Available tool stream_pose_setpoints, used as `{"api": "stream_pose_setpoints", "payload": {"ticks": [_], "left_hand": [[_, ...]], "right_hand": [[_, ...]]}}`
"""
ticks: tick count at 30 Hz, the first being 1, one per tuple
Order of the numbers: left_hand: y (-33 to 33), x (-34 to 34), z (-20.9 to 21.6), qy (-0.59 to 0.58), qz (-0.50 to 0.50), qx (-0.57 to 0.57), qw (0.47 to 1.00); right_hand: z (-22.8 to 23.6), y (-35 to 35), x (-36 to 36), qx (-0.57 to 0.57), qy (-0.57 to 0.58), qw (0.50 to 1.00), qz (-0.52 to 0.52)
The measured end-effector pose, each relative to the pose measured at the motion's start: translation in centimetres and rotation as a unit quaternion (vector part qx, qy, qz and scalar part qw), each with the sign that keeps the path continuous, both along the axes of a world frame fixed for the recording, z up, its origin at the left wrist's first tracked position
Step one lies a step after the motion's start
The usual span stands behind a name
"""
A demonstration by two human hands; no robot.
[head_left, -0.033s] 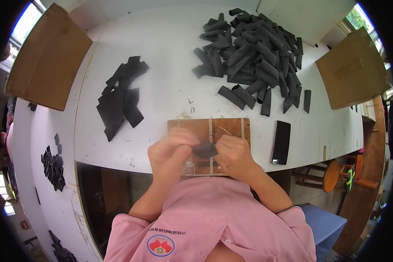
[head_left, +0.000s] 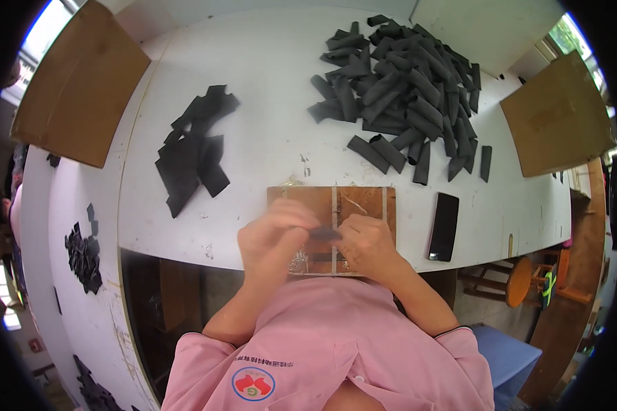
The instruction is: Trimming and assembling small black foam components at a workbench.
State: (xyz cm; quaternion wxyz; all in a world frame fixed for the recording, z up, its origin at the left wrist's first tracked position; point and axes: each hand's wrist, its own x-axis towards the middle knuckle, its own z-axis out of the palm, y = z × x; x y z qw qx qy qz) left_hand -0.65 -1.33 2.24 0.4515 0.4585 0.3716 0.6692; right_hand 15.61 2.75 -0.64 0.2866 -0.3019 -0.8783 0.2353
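"Worktop [head_left: 267, 123], left end first: what stands there?"

"A cardboard box [head_left: 82, 82] at the far left corner, then flat black pieces [head_left: 178, 164] lying in a loose heap near the left edge."

"And the left hand [head_left: 274, 236]?"

"Above the wooden board [head_left: 365, 198] at the middle of the near edge, a bit blurred, fingers pinching one end of a black piece [head_left: 323, 233]."

"So where exactly is that piece?"

"Over the board, between both hands; the right hand [head_left: 367, 241] is curled on its other end."

"Further right?"

"A pile of black tubes [head_left: 418, 89] toward the far edge, a phone [head_left: 443, 226] lying close to the near edge, and another cardboard box [head_left: 559, 116] by the right edge."
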Motion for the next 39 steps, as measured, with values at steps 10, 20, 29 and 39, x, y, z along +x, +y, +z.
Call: {"api": "stream_pose_setpoints", "payload": {"ticks": [10,20,29,39], "left_hand": [[2.7,-4.4,-6.4,0.351,0.271,-0.110,0.889],[10.6,-16.4,-13.6,0.667,0.398,-0.281,0.564],[3.9,-7.4,-7.3,0.516,0.149,0.027,0.843],[-1.1,-2.1,-1.3,0.097,-0.147,-0.200,0.964]], "right_hand": [[5.5,7.5,1.4,-0.356,0.283,0.889,-0.046],[-1.9,1.1,2.0,-0.410,0.155,0.884,-0.161],[-0.2,-2.2,1.6,-0.349,0.049,0.927,-0.132],[2.0,-3.8,-1.7,-0.375,0.166,0.908,-0.082]]}}
